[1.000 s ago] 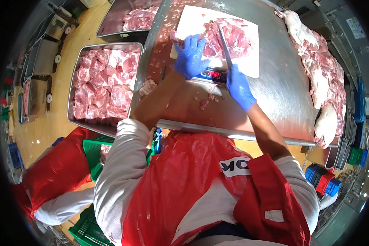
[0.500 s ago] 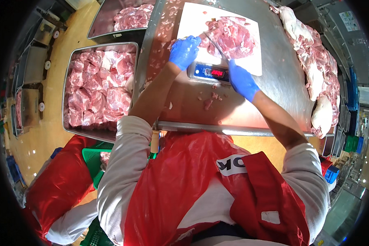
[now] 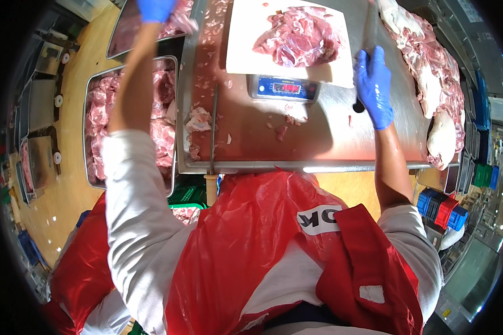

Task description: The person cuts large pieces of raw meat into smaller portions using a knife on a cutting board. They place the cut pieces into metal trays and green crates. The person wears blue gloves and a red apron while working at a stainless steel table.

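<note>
My left hand (image 3: 155,9), in a blue glove, is over the far metal tray (image 3: 116,42) at the upper left. A smeared piece of raw meat (image 3: 182,19) hangs from it; the fingertips are partly cut off by the picture's edge. To the right of the white cutting board (image 3: 239,56), my blue-gloved right hand (image 3: 375,84) grips a knife (image 3: 370,30). Its blade points away from me, and the dark handle end shows below the fingers. One large piece of raw meat (image 3: 302,38) lies on the board. Against the board's near edge sits a blue digital scale (image 3: 285,88).
Meat cuts fill a nearer tray (image 3: 173,139) left of the steel table (image 3: 251,151). Large slabs of meat (image 3: 430,84) line the right edge. A thin rod with a wooden handle (image 3: 211,190) lies across the near edge. Someone in a red apron (image 3: 86,262) is at lower left.
My left hand has left the board and swung far left with a piece of meat. My right hand has drawn the knife off the board to the right, its blade now pointing away.
</note>
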A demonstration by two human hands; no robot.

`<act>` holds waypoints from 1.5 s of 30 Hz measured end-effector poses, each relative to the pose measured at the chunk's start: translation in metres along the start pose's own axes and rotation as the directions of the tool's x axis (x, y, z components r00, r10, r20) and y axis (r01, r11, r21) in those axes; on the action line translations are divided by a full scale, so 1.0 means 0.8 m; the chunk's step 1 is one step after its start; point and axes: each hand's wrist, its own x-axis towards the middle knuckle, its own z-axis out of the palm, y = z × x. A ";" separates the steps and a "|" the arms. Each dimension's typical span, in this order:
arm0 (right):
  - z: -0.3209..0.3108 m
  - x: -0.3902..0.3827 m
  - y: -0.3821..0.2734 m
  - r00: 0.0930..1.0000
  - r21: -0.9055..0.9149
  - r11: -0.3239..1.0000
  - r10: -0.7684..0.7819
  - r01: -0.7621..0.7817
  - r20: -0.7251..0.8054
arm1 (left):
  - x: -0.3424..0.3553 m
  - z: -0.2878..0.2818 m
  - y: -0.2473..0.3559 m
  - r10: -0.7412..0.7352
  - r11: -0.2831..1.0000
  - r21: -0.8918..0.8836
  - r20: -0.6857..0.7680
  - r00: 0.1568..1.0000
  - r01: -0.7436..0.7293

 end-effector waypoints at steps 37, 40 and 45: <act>0.146 -0.003 -0.010 0.776 -0.173 0.976 0.004 0.136 0.631 | -0.258 0.123 0.207 -0.049 0.956 -0.272 0.210 0.976 0.107; 0.162 0.011 -0.028 0.811 -0.172 0.979 0.011 0.111 0.585 | -0.253 0.120 0.191 -0.094 0.930 -0.335 0.183 0.979 0.151; 0.081 -0.083 0.027 0.711 -0.206 0.960 0.011 0.189 0.703 | -0.218 0.096 0.144 -0.288 0.955 -0.018 0.186 0.939 0.297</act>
